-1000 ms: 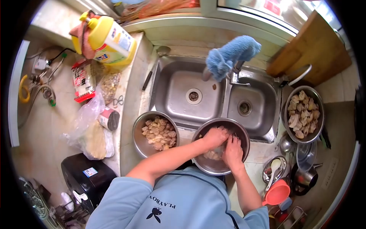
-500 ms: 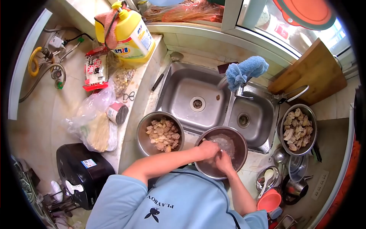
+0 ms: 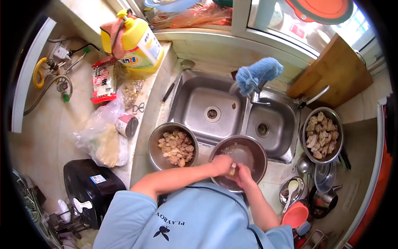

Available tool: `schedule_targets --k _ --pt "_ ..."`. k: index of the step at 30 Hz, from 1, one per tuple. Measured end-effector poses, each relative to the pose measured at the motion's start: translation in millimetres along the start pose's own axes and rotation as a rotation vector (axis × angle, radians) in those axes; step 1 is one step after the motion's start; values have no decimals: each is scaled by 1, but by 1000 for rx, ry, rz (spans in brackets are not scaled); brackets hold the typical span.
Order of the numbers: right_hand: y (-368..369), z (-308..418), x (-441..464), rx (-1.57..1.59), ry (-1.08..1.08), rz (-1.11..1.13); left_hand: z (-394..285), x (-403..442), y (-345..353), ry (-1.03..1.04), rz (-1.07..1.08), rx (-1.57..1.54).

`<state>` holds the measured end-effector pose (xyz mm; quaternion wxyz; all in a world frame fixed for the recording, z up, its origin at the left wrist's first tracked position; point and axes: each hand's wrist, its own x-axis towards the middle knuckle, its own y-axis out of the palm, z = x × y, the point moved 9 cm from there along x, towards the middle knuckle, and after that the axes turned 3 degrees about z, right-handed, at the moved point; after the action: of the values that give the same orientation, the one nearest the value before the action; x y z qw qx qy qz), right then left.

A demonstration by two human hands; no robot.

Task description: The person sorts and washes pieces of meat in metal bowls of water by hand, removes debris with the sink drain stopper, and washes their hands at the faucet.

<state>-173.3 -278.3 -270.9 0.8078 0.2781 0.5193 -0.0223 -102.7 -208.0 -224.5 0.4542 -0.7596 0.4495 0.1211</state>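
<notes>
Both hands are over a steel basin (image 3: 261,159) holding cloudy water in front of the sink. My left hand (image 3: 222,165) is closed, with a small pale-brown piece of meat (image 3: 233,168) showing at its fingers. My right hand (image 3: 242,176) is closed against the same piece from the other side; its fingertips are partly hidden. Left of the basin, a steel bowl (image 3: 153,154) holds raw meat pieces (image 3: 176,148). Another steel bowl (image 3: 340,143) at the right is full of paler meat pieces (image 3: 321,135).
Behind the basin lies a double sink (image 3: 199,97) with a tap wrapped in a blue cloth (image 3: 261,74). A cutting board (image 3: 329,72) leans at the right. Ladles, a red cup (image 3: 295,215) and pans crowd the right side. A yellow detergent bottle (image 3: 139,45) and a black appliance (image 3: 91,191) are at left.
My hands have risen slightly from the water and turned, and the piece of meat now shows between them. The whole view has shifted a little.
</notes>
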Motion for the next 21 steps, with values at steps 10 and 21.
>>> schedule_targets --k 10,21 --pt "13 44 -15 227 -275 -45 7 10 -13 34 -105 -1213" --pt "61 63 -95 51 -416 -2 -8 18 7 59 192 -2100"
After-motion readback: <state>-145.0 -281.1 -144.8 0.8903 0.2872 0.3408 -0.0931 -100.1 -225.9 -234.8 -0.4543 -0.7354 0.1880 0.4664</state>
